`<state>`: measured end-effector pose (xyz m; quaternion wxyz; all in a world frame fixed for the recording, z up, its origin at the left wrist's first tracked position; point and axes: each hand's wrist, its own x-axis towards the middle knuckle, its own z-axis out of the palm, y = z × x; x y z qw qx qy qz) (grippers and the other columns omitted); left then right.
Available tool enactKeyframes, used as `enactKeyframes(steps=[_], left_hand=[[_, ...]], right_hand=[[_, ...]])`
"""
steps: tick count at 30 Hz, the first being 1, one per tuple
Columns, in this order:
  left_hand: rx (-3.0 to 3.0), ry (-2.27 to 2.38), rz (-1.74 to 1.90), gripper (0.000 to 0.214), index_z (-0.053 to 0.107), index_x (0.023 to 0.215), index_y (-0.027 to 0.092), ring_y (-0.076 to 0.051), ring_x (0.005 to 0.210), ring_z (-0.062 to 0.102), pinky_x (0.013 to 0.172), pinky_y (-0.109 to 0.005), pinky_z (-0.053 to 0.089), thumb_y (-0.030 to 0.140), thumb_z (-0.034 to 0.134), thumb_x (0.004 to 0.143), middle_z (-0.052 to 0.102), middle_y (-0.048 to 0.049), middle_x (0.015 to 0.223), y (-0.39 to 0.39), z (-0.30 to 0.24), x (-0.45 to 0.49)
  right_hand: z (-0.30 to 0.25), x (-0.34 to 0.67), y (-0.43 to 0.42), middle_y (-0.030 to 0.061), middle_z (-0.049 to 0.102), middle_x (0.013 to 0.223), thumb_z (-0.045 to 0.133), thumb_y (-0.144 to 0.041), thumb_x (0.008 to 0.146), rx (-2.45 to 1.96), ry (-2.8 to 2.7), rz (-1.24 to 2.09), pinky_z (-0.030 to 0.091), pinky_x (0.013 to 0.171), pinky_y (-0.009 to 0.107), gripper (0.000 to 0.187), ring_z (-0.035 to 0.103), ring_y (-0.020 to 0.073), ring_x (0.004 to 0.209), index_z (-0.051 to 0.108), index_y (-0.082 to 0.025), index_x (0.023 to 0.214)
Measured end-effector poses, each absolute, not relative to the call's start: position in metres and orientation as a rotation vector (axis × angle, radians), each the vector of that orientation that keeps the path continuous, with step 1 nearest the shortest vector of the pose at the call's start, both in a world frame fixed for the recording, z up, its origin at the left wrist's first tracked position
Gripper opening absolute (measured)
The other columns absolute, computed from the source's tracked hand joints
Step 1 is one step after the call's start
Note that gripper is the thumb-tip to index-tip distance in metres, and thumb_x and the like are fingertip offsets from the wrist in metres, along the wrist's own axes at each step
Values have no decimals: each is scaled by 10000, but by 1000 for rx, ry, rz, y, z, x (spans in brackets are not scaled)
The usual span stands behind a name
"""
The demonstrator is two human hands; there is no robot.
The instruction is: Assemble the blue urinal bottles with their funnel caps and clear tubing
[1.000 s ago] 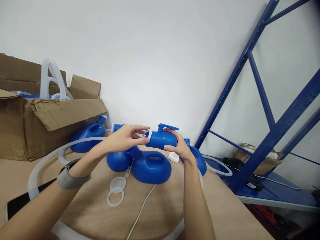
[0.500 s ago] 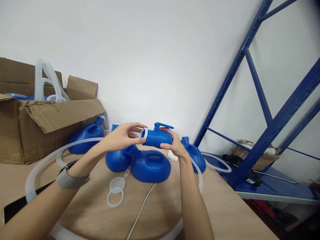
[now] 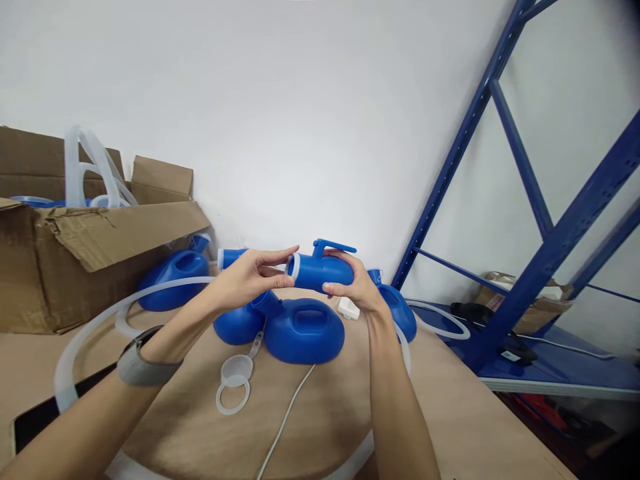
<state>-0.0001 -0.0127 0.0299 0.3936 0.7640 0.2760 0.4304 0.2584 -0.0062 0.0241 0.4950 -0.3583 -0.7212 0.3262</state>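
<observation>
My right hand [image 3: 356,283] is wrapped round the rounded end of a blue plastic cylinder with a slim handle [image 3: 319,272], held level above the table. Its mouth points left and carries a thin white ring [image 3: 295,267]. At that rim, the fingers and thumb of my left hand [image 3: 257,273] close on the ring from above and below. Below lies a blue urinal bottle [image 3: 305,333] with a slanted neck, partly covering another blue bottle [image 3: 239,325]. In front of them rests a clear cap with a strap and ring [image 3: 237,371].
An open cardboard box [image 3: 95,267] with clear tubing stands at left, another blue bottle [image 3: 175,273] beside it. A long clear hose [image 3: 90,333] loops round the table. A white cable [image 3: 285,420] runs forward. Blue shelving [image 3: 450,173] rises at right.
The white ring, tilted at the mouth before, now sits flat against the rim. Both hands and the cylinder have shifted slightly right in view.
</observation>
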Motion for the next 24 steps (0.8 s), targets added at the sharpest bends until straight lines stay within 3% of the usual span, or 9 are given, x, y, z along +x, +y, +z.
enactKeyframes(steps=[2,5,9,11,13,15,20,23,24], left_hand=[[1926,657,1162,811,545,1503,197,-352,1232,669,1027,-462,572,475,814,790,655,-107,1432,-18,30,4],[1937,622,1181,836,495,1538,187,-327,1101,721,948,-457,604,469,799,812,770,-85,1227,-25,29,7],[2047,682,1105,845,413,1590,187,-311,1047,739,906,-430,603,522,715,876,807,-74,1083,-22,27,5],[2163,729,970,831,446,1576,209,-305,1105,729,939,-400,586,539,720,864,781,-84,1193,-17,27,1],[2315,773,742,836,485,1553,229,-294,1124,724,936,-356,576,534,759,824,754,-91,1266,-13,29,-6],[2448,869,484,795,559,1498,233,-283,1069,738,880,-318,573,521,782,791,768,-95,1226,-11,33,-15],[2557,1246,-88,394,812,1010,217,-277,830,733,642,-288,514,426,832,677,803,-83,974,-8,26,-28],[2566,1333,-250,199,760,654,195,-242,582,651,519,-299,450,302,874,531,743,-65,699,1,-2,-15],[2560,1328,-205,243,698,534,186,-226,508,612,507,-307,450,271,907,444,685,-51,582,5,-15,-6]], right_hand=[[24,260,-8,100,666,1199,920,-400,566,-857,-1724,826,538,432,249,747,675,191,717,675,-220,1249],[22,260,-6,90,677,1123,886,-443,580,-783,-1707,875,450,350,207,726,620,133,587,681,-203,1234],[25,262,-5,103,703,1039,789,-556,684,-841,-1734,954,425,355,204,748,691,195,630,641,-173,1309],[31,267,-10,110,719,1098,789,-559,709,-974,-1865,893,535,475,247,710,739,251,794,667,-180,1297],[39,277,-20,93,716,1224,847,-520,686,-1143,-2059,785,623,761,322,623,715,298,1055,733,-211,1215],[44,294,-29,68,713,1286,874,-508,688,-1380,-2159,734,575,985,362,546,656,314,1205,773,-244,1155],[26,359,-40,148,714,1291,817,-650,718,-1963,-1627,834,650,767,362,684,693,346,1123,743,-196,1224],[-2,396,-34,142,730,1261,762,-702,750,-2137,-1496,942,647,810,359,656,702,330,1121,762,-196,1167],[-12,405,-31,142,713,1304,736,-715,770,-2150,-1477,978,642,839,352,654,692,323,1153,759,-201,1173]])
